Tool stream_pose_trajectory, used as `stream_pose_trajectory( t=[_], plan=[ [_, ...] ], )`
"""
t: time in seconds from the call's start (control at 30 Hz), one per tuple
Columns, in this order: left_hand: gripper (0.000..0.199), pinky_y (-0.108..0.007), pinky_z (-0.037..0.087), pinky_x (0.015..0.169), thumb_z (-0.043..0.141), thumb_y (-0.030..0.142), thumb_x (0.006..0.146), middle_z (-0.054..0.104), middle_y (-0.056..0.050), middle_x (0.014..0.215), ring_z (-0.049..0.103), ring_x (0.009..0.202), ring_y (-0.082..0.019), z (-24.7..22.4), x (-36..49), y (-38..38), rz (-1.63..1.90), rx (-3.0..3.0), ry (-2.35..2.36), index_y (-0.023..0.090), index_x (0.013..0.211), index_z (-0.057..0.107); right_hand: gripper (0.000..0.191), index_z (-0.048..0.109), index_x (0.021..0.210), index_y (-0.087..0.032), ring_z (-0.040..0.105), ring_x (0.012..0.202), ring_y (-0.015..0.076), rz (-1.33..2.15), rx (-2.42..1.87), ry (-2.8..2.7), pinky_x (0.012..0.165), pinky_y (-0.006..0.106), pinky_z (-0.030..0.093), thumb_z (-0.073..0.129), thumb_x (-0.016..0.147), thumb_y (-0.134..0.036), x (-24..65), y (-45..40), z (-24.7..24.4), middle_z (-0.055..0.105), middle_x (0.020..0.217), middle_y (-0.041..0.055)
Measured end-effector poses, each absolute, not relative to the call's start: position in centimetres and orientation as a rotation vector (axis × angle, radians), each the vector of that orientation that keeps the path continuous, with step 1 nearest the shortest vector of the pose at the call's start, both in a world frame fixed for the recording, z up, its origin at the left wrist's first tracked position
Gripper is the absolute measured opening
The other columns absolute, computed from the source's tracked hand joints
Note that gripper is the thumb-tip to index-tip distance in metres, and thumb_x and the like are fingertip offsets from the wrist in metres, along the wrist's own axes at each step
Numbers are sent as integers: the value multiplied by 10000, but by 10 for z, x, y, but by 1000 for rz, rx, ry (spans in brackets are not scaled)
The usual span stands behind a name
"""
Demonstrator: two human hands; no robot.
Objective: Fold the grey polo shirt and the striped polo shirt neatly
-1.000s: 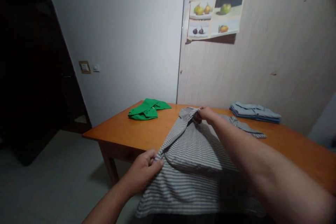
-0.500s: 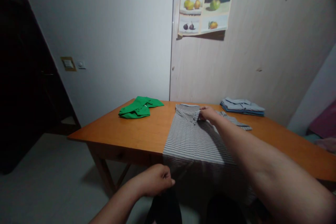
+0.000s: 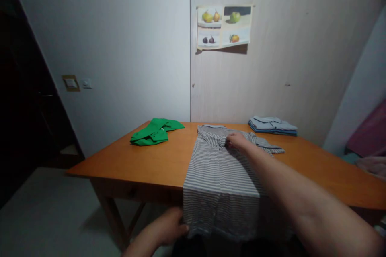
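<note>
A grey-and-white striped shirt (image 3: 208, 168) lies on the wooden table, its lower part hanging over the front edge. My right hand (image 3: 237, 141) pinches the cloth of its upper front, just below the collar, and its forearm crosses over the shirt's right side. Down at the hanging part, my left hand (image 3: 173, 225) is closed at the lower left edge of the shirt, thumb in front; its other fingers are partly hidden and blurred. One striped sleeve spreads out to the right.
Toward the back left of the wooden table (image 3: 150, 168) lies a folded green garment (image 3: 153, 131). A stack of folded light grey and blue clothes (image 3: 271, 125) sits at the back right. Behind the table rises a wall with a fruit picture (image 3: 223, 28).
My left hand has moved slightly left and down to the shirt's lower edge, and the hanging hem now shows more flatly. The right hand keeps its pinch. The view has tilted up a little.
</note>
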State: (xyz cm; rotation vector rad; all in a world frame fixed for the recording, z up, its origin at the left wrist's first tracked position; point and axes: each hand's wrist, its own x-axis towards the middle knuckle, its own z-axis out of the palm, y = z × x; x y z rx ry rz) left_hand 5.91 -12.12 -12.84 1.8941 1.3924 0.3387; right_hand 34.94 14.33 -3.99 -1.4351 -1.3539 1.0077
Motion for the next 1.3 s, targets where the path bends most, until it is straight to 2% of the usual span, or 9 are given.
stream_pose_trajectory(
  t=[0.13, 0.2, 0.3, 0.4, 0.53, 0.7, 0.9, 1.13, 1.3],
  plan=[
    [149, -277, 445, 643, 656, 356, 712, 632, 20, 641, 578, 633, -185, -93, 55, -122, -22, 1972, 1493, 214, 704, 701, 356, 598, 1260, -161, 641, 1043, 228, 1045, -1555, -1347, 877, 432, 561, 619, 965, -359, 356, 150, -46, 620, 1249, 103],
    [250, -236, 370, 559, 609, 407, 782, 515, 46, 557, 455, 538, -125, -67, 56, -118, -2, 1989, 1356, 198, 655, 657, 380, 577, 1294, -177, 630, 1082, 237, 1044, -1593, -1343, 903, 455, 553, 613, 968, -370, 359, 153, -49, 599, 1291, 99],
    [381, -207, 335, 536, 537, 522, 868, 528, 45, 623, 434, 561, -104, -33, 62, -100, 170, 1922, 1179, 178, 757, 656, 378, 578, 1291, -177, 631, 1076, 234, 984, -1657, -1358, 897, 452, 556, 620, 965, -365, 364, 158, -53, 601, 1285, 97],
    [391, -201, 368, 584, 535, 540, 880, 580, 19, 739, 489, 661, -117, -16, 71, -66, 494, 1947, 1205, 165, 843, 638, 340, 620, 1226, -140, 646, 1031, 238, 850, -1718, -1414, 871, 426, 553, 597, 972, -365, 368, 162, -57, 640, 1212, 117],
    [291, -224, 393, 639, 525, 425, 871, 594, 1, 744, 538, 722, -147, -18, 84, -4, 794, 2082, 1426, 164, 780, 615, 277, 716, 938, -110, 664, 938, 261, 614, -1763, -1518, 783, 327, 475, 554, 938, -335, 370, 161, -65, 720, 936, 141],
    [192, -259, 425, 737, 496, 264, 876, 687, -55, 871, 620, 853, -188, -30, 103, 66, 714, 2320, 1618, 171, 842, 661, 330, 692, 1137, -174, 654, 999, 255, 415, -1795, -1569, 761, 285, 406, 574, 873, -334, 367, 157, -77, 734, 1046, 118],
    [194, -300, 437, 878, 493, 255, 910, 686, -113, 1068, 620, 1021, -222, -48, 116, 114, 631, 2509, 1749, 174, 983, 653, 376, 648, 1218, -160, 665, 918, 223, 328, -1803, -1570, 712, 264, 383, 526, 888, -294, 370, 160, -87, 742, 959, 87],
    [302, -424, 404, 1013, 440, 381, 949, 647, -115, 1213, 575, 1160, -272, -63, 115, 119, 545, 2533, 1786, 201, 1109, 622, 299, 663, 1114, -162, 643, 795, 193, 300, -1794, -1528, 645, 247, 363, 547, 855, -258, 378, 164, -92, 720, 831, 46],
    [436, -570, 230, 1168, 400, 402, 953, 573, -142, 1411, 470, 1342, -302, -63, 118, 117, 509, 2451, 1828, 192, 1280, 596, 145, 650, 864, -185, 620, 787, 182, 177, -1753, -1601, 643, 243, 366, 521, 865, -253, 373, 194, -62, 706, 837, 53]
  ],
)
